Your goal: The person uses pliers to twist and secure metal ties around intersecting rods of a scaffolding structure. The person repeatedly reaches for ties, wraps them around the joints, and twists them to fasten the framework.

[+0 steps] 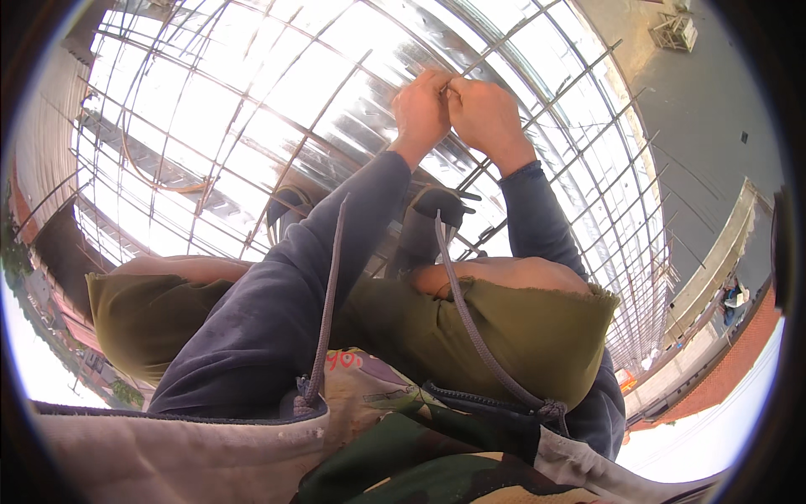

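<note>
My left hand [422,113] and my right hand [487,118] meet above a grid of steel reinforcing bars [343,92]. The fingers of both are closed in a pinch, fingertips touching. Whatever they grip is too small or hidden to make out. Beneath the bars lies bright, shiny metal sheeting [361,130], partly washed out by glare. Dark sleeves cover both forearms. My knees, in olive shorts [504,332], are bent below the hands, and a dark shoe [439,204] stands among the bars.
Bar ends [659,172] stick out along the grid's right edge. Beyond lies a grey floor [697,109] with a small frame-like crate [674,34]. A low wall [714,260] runs at right, a person [734,298] near it. A curved brownish strip [168,187] rests on the grid at left.
</note>
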The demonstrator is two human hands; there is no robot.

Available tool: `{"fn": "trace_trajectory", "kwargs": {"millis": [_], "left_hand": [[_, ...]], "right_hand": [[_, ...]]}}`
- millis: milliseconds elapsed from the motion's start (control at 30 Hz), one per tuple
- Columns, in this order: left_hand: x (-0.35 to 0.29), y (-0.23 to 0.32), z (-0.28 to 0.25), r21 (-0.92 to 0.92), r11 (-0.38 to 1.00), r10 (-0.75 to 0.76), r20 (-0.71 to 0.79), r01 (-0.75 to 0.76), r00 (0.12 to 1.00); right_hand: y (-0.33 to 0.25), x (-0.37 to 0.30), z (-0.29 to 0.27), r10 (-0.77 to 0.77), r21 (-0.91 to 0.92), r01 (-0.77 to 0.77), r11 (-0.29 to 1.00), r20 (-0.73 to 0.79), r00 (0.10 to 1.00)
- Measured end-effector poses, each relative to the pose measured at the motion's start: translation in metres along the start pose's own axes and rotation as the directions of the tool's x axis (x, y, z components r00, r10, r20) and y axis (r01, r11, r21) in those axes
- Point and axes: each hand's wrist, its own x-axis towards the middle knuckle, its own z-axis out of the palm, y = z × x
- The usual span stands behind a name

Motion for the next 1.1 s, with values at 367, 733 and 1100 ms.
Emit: {"fn": "trace_trajectory", "kwargs": {"millis": [367,733,1100], "left_hand": [[0.003,0.002,-0.011,0.023,1.000,0.020,0.054,-0.022,0.998],[0.010,0.007,-0.013,0.073,0.991,-0.121,0.122,0.113,0.985],[0.012,0.009,-0.008,-0.040,0.979,-0.192,0.148,0.200,0.970]], "right_hand": [[-0.003,-0.022,0.014,0.110,0.182,-0.095,0.979,-0.073,0.991],[0.018,0.017,-0.001,-0.080,0.103,0.086,0.991,-0.064,0.995],[0.033,-0.005,-0.013,0.284,0.407,-0.315,0.858,0.135,0.949]]}}
